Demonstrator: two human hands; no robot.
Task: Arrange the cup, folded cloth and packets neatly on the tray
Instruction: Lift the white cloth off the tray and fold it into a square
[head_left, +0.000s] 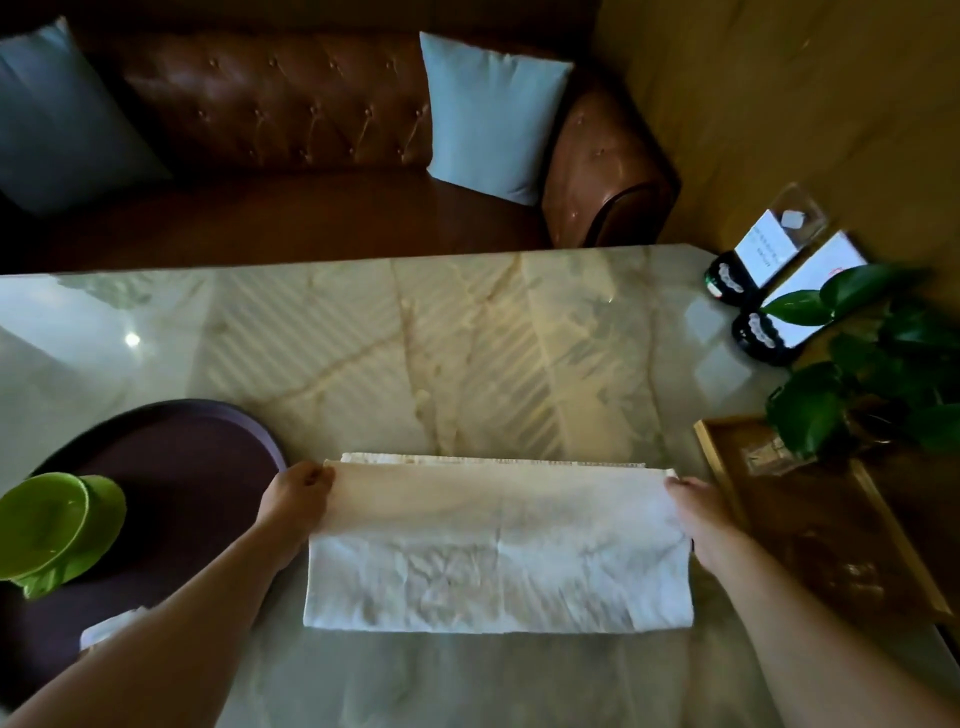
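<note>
A white cloth (498, 551) lies folded lengthwise on the marble table (415, 353) in front of me. My left hand (293, 496) pinches its far left corner and my right hand (698, 512) pinches its far right corner. A round dark purple tray (192, 467) sits at the left. On the tray stands a green cup (57, 530) tipped toward me. A white packet (106, 629) shows on the tray's near part, partly hidden by my left forearm.
A wooden tray (831, 535) with a leafy plant (857, 374) stands at the right edge. Two black-based sign holders (753, 291) stand at the far right corner. A brown leather sofa (311, 130) with pale cushions runs behind the table.
</note>
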